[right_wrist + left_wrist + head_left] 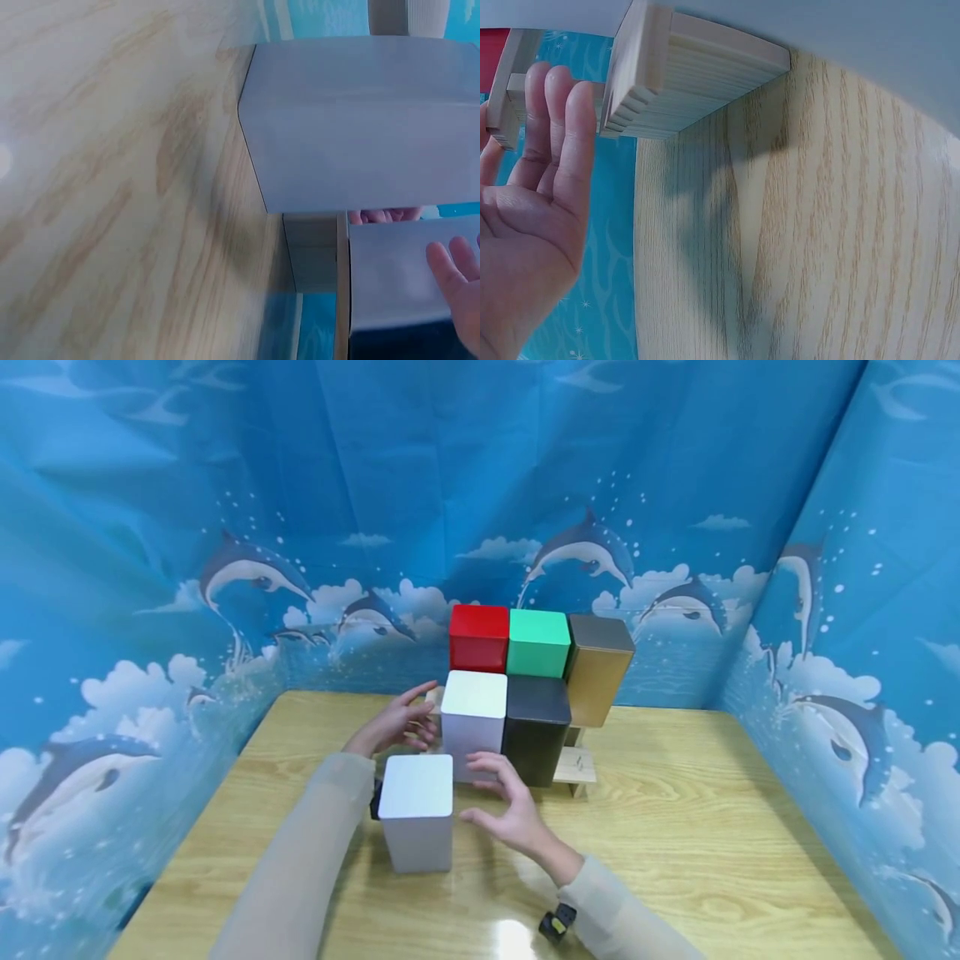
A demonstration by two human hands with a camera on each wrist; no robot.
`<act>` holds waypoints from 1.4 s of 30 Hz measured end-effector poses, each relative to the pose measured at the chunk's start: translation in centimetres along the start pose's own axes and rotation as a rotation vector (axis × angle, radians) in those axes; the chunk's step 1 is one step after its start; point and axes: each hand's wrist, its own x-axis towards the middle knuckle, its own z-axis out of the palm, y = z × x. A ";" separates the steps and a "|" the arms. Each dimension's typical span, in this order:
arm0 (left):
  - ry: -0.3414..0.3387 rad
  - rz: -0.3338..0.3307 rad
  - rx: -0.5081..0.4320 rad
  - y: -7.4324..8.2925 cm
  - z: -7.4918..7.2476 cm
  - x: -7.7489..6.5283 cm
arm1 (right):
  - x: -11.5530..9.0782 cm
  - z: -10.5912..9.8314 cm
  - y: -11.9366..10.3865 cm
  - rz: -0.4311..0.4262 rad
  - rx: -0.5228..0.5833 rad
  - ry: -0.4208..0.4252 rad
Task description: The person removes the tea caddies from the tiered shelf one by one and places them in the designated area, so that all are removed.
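My left hand point(397, 722) is at the left end of a stepped wooden stand point(576, 767), beside a white box point(474, 727) on its lower step. In the left wrist view its fingers point(580, 142) extend loosely next to the wood, holding nothing. My right hand point(513, 806) hovers in front of that same white box, fingers spread and slightly bent, with nothing in its grasp. A second white box point(416, 827) stands upright on the table between my forearms; it fills much of the right wrist view. A black box point(536, 731) adjoins the stand's white box.
On the upper step, behind, a red box point(480, 639), a green box point(537, 643) and a gold-fronted box point(598, 677) make a row. The wooden table point(697, 827) meets a blue dolphin-print curtain point(420, 485) at the back and both sides.
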 end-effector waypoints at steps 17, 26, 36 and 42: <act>-0.002 -0.001 0.003 0.0 0.0 -0.3 | -1.3 -3.2 -1.6 -0.028 -0.057 0.017; 0.008 0.003 0.001 0.0 0.1 -0.4 | -2.1 -5.7 -2.2 -0.058 -0.081 0.075; -0.038 -0.005 -0.003 0.6 0.1 -0.7 | -2.6 -8.8 -0.6 -0.191 -0.069 0.181; 0.000 -0.001 0.004 -0.1 0.0 0.0 | -2.2 -10.5 -0.2 -0.211 -0.082 0.226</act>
